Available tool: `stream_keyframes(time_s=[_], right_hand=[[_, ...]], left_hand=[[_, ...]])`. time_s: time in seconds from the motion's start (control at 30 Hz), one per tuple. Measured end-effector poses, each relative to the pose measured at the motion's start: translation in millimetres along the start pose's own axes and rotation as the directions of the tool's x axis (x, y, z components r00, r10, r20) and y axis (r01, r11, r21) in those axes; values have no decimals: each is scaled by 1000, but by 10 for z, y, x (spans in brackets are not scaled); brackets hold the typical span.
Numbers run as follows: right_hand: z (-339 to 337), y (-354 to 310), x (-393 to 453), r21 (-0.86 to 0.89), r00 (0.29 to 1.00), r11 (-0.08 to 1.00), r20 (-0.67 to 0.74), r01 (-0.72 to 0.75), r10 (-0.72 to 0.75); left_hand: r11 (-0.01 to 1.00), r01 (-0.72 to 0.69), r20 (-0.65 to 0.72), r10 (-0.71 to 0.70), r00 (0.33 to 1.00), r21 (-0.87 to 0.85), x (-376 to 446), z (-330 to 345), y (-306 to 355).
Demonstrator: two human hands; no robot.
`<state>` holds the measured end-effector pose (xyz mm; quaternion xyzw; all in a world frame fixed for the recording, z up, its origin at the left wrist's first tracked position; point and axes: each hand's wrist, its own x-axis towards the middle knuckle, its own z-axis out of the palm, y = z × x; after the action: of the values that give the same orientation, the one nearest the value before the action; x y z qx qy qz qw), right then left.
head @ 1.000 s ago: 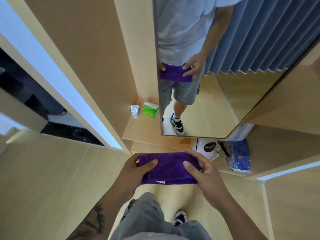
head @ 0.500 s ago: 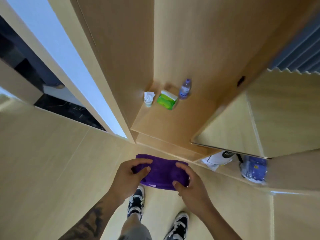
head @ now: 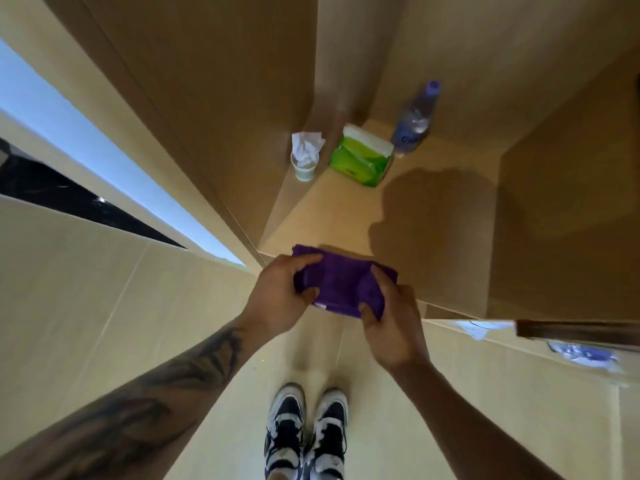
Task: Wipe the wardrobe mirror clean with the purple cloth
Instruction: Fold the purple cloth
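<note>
A: How is the purple cloth [head: 341, 284] held?

B: It is pinched folded between the left hand [head: 277, 299] and the right hand [head: 389, 323], above the shelf edge [head: 346, 216].

A: What is seen beyond the grip?

B: A paper cup [head: 304, 161] stuffed with tissue, a green tissue pack [head: 360, 157] and a water bottle [head: 414, 121] are set together, well apart from the cloth. Sneakers [head: 306, 431] are seen below.

A: What is unclear?

B: A dark door edge [head: 575, 332] is cut off rightward; the blurred items [head: 581, 353] under it cannot be identified.
</note>
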<state>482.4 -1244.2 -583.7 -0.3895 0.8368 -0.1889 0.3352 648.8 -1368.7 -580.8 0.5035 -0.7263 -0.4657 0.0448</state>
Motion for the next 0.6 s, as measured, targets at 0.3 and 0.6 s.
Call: stream_keyframes(time_s=[0.3, 0.6], right_hand=[[561, 522, 1248, -131, 990, 988, -106, 79, -93], [612, 645, 1271, -441, 994, 895, 106, 65, -21]], left_hand=[[984, -115, -119, 131, 984, 134, 1312, 554, -564], [795, 24, -50, 8, 999, 607, 1271, 601, -699]])
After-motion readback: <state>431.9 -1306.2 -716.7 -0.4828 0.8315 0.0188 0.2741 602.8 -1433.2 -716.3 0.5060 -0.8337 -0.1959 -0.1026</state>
